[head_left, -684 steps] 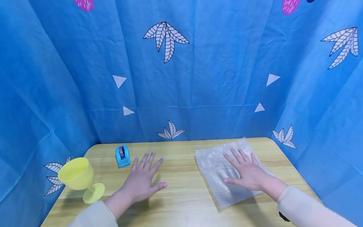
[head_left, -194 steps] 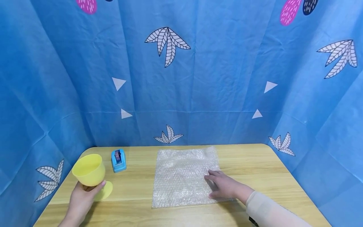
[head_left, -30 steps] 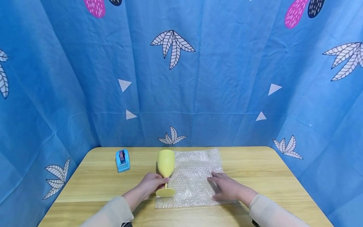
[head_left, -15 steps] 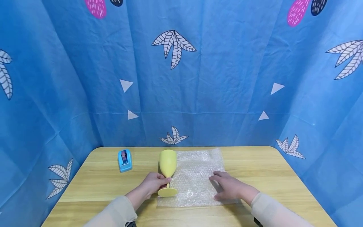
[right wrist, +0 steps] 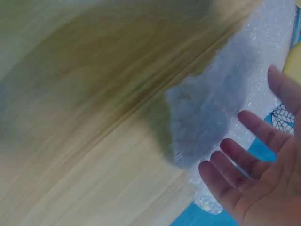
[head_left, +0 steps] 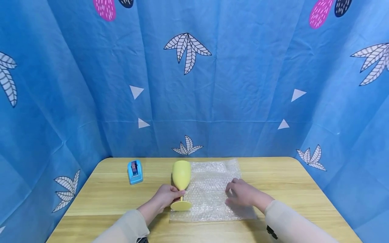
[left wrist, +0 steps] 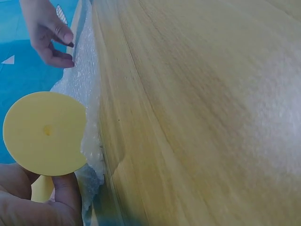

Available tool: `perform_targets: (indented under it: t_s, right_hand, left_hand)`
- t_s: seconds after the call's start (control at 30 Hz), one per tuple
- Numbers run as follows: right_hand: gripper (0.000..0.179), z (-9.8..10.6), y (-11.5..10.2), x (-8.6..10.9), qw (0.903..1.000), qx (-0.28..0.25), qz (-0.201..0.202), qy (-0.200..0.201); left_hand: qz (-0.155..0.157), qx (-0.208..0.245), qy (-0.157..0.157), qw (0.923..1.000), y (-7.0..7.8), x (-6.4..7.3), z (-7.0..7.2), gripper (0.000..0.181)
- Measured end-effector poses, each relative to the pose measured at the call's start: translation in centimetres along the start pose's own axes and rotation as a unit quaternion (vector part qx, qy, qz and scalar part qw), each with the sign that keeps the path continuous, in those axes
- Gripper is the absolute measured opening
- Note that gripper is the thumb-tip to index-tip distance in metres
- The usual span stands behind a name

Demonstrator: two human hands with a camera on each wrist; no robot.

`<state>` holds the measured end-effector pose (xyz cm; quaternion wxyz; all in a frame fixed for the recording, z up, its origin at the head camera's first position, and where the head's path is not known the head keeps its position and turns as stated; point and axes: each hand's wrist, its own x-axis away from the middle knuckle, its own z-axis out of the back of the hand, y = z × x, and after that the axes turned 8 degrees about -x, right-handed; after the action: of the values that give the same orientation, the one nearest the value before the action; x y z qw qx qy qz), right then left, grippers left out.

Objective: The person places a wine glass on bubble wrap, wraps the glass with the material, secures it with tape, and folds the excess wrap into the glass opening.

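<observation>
The left hand (head_left: 166, 196) grips the yellow goblet (head_left: 181, 172) by its slim stem, thumb uppermost. The goblet lies on its side, or nearly so, along the left part of the bubble wrap (head_left: 209, 184), mouth pointing away from the person. The stem hold is presumably chosen because it is narrow enough to pinch and checks rolling. The right hand (head_left: 243, 194) holds nothing, its fingers relaxed above the sheet's right part. The left wrist view alone shows the full underside of the base (left wrist: 44, 134); the right wrist view shows spread fingers (right wrist: 256, 126) and a shadow on the sheet, suggesting no contact. Only the head view includes the blue tape dispenser (head_left: 135, 172), left on the table (head_left: 103, 199), well apart from the goblet.
</observation>
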<state>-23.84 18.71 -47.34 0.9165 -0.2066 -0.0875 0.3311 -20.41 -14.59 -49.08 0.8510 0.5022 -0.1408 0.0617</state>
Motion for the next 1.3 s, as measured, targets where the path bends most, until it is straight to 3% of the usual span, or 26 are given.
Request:
perform_targets:
  t_s: [0.17, 0.5, 0.7, 0.97, 1.3]
  right_hand:
    - [0.025, 0.1, -0.6, -1.2, 0.9997, 0.005, -0.001, 0.024]
    - [0.021, 0.2, -2.3, -5.1, 0.9967, -0.047, -0.057, 0.033]
    - [0.018, 0.3, -3.1, -7.3, 0.9925, -0.079, -0.073, 0.058]
    - [0.025, -1.5, -3.9, -10.0, 0.9724, -0.166, -0.14, 0.084]
    - [0.045, -2.4, -5.8, -11.6, 0.9556, -0.22, -0.177, 0.084]
  left_hand:
    - [0.001, -0.012, 0.003, 0.9999, 0.1, 0.0, 0.0, 0.027]
    - [0.008, -0.03, 0.023, 0.9992, 0.2, -0.2, -0.3, 0.027]
    - [0.009, -0.037, 0.032, 0.9988, 0.3, -0.2, -0.5, 0.027]
    - [0.007, -0.036, 0.039, 0.9986, 0.5, -0.3, -0.8, 0.028]
    - [0.002, -0.049, 0.049, 0.9976, 0.6, -0.2, -0.8, 0.029]
